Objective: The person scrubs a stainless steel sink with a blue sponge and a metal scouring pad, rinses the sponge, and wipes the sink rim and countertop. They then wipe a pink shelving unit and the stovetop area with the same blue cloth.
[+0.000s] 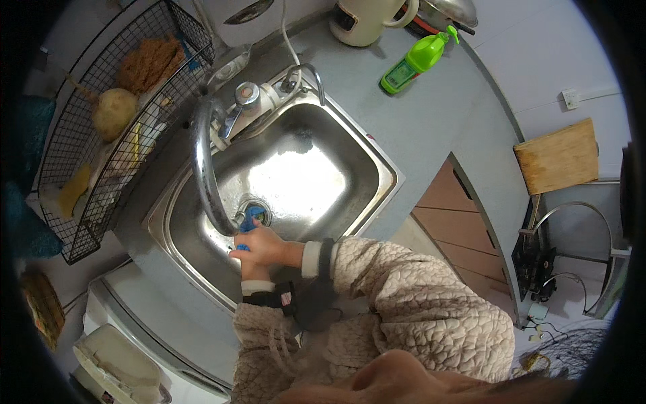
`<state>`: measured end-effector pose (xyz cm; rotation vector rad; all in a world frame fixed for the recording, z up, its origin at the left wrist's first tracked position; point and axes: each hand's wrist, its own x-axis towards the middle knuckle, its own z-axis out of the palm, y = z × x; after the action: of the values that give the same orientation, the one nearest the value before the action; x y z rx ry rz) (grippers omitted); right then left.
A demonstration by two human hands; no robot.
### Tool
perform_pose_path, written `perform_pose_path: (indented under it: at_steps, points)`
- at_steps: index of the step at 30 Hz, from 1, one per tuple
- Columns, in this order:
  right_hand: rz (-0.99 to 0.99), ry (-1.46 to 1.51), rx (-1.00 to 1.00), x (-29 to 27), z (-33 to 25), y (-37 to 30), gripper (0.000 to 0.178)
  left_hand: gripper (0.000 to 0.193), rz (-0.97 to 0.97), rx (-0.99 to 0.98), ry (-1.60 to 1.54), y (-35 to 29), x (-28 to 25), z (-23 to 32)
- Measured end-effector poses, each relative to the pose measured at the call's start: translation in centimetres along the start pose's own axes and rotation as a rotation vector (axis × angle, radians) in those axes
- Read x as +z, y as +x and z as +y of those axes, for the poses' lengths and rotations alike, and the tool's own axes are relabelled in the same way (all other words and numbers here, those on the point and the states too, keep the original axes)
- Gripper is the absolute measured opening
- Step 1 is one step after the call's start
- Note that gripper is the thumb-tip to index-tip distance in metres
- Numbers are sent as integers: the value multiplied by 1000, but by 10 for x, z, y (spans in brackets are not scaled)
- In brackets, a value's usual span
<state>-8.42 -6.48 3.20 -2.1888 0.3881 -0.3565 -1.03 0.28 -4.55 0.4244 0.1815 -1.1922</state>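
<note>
Quilted sleeves [420, 289] reach down, blue item [253, 217] protruding past right grip [261, 245].

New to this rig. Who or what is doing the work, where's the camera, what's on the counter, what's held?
No robot: a person works bare-handed. The single picture comes from a fisheye camera on their head, looking down, so straight edges bend.

Both hands are over the steel sink, near the end of the curved faucet. The right hand is closed on a blue item, perhaps a cloth; the left hand is mostly hidden beneath it.

On the grey counter stand a green pump bottle and a cream jug.
</note>
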Motion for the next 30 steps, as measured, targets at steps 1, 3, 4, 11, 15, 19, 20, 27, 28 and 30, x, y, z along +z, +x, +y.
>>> perform_pose_path:
  at_steps: [1, 3, 4, 11, 15, 19, 20, 27, 28, 30]
  points:
    - [-58, 13, 65, -5, 1, 6, 30, 36, -137, 35, -3, -2, 2, -4]
    - [-184, -23, 178, -15, 6, 23, 31, 38, -300, 70, 36, -5, 13, -11]
    - [-56, -55, 193, -19, 10, 32, 30, 35, -30, 31, 52, -5, 22, -13]
    - [59, 290, 384, -12, 3, 42, 23, 31, 365, -40, 53, 11, 70, -1]
    - [264, 219, 352, -9, 0, 48, 21, 32, 336, 19, 105, 12, 68, -1]
    - [404, 131, 411, -13, 18, 71, 17, 33, 334, 149, 283, 10, 66, -9]
    - [306, 278, 505, -13, 22, 73, 15, 33, 280, 195, 382, 9, 65, -12]
    - [69, 491, 522, -19, 35, 61, 18, 37, 240, 380, 1276, 7, 45, -1]
    - [91, 466, 515, -23, 38, 61, 24, 33, 191, 349, 1297, 5, 44, 2]
    - [143, 457, 460, -34, 43, 63, 36, 29, 202, 319, 1396, 2, 45, 8]
